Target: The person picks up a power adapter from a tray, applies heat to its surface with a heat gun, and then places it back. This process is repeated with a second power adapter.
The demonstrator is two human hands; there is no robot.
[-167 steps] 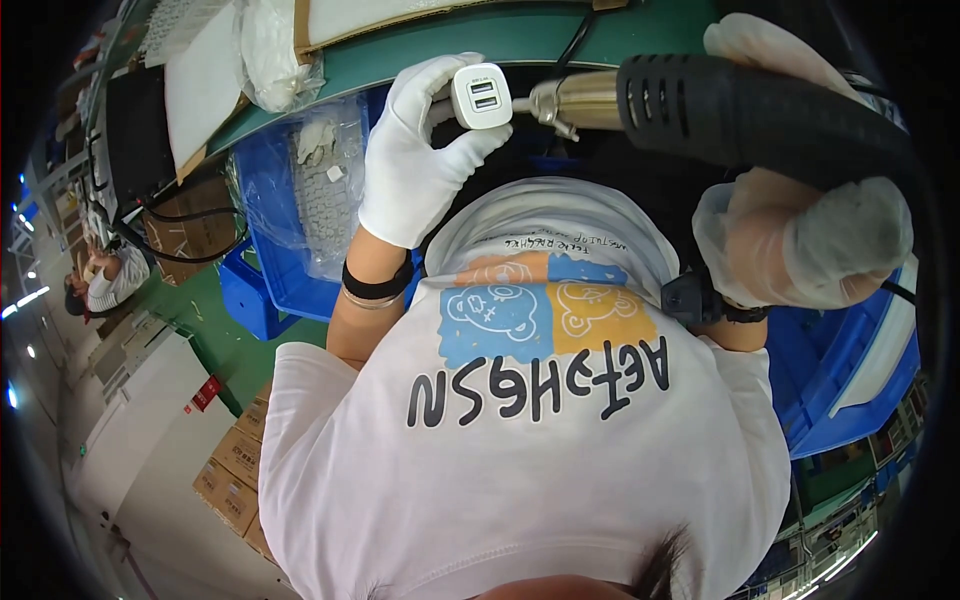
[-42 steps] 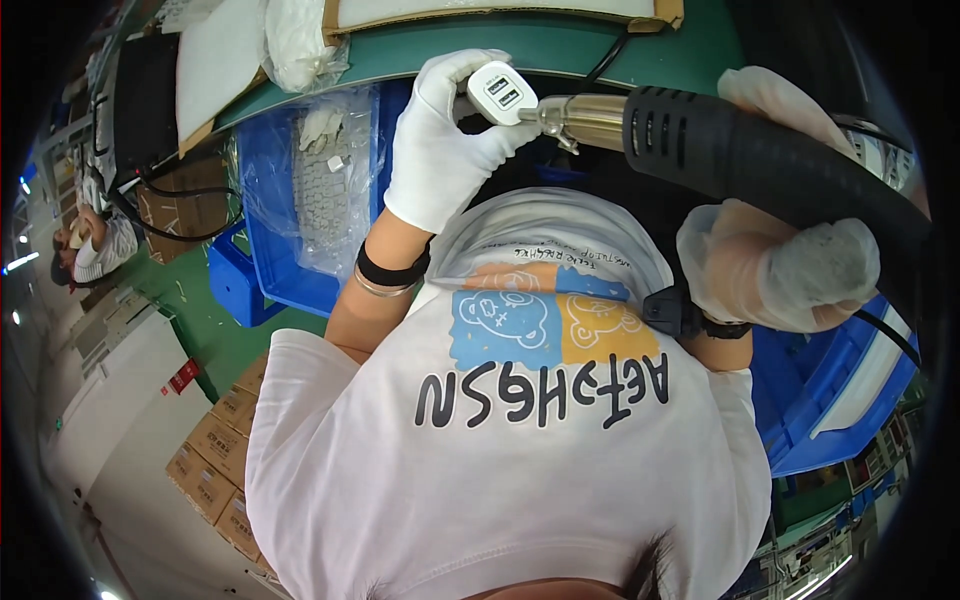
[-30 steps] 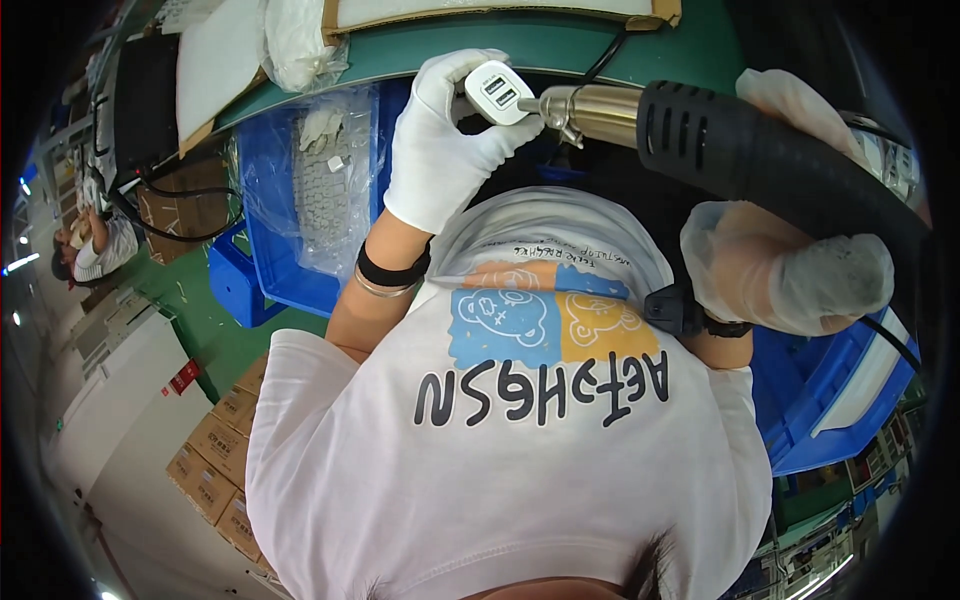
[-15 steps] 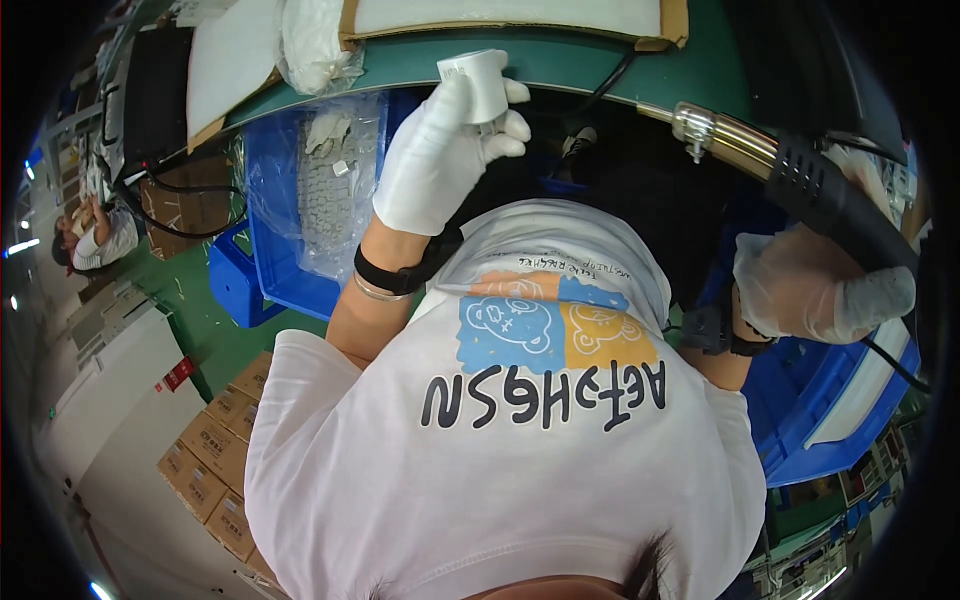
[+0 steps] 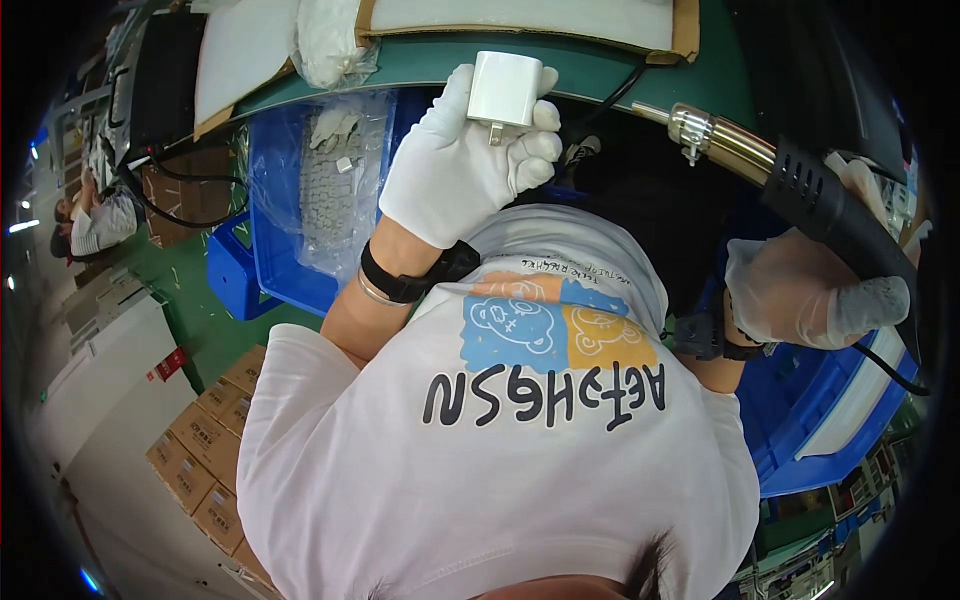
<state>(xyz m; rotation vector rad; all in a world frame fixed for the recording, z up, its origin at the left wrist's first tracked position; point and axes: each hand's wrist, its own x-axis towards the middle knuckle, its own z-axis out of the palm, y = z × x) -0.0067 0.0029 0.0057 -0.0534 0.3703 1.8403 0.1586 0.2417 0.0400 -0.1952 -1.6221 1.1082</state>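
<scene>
My left hand (image 5: 445, 175), in a white glove, grips a white charger plug (image 5: 505, 88) between thumb and fingers near the bench edge. A broad glossy side of the plug shows, with its metal prongs pointing down toward me. Over on the right, my gloved right hand (image 5: 790, 285) is wrapped round the handle of a hot air gun (image 5: 815, 185). The gun has a black body and a metal barrel. Its thin nozzle points left, toward the plug but well apart from it.
On the green bench (image 5: 430, 62) lie a cardboard tray (image 5: 520, 15) with a white lining and a plastic bag (image 5: 335, 45). Below left, a blue bin (image 5: 275, 215) holds many small white parts in clear plastic. Another blue bin (image 5: 800, 420) stands at right. Stacked cartons (image 5: 200, 450) and another person (image 5: 105, 220) are farther left.
My left hand has turned the charger plug, so a broad blank side and the prongs now show. It has also shifted slightly right. The hot air gun has barely moved.
</scene>
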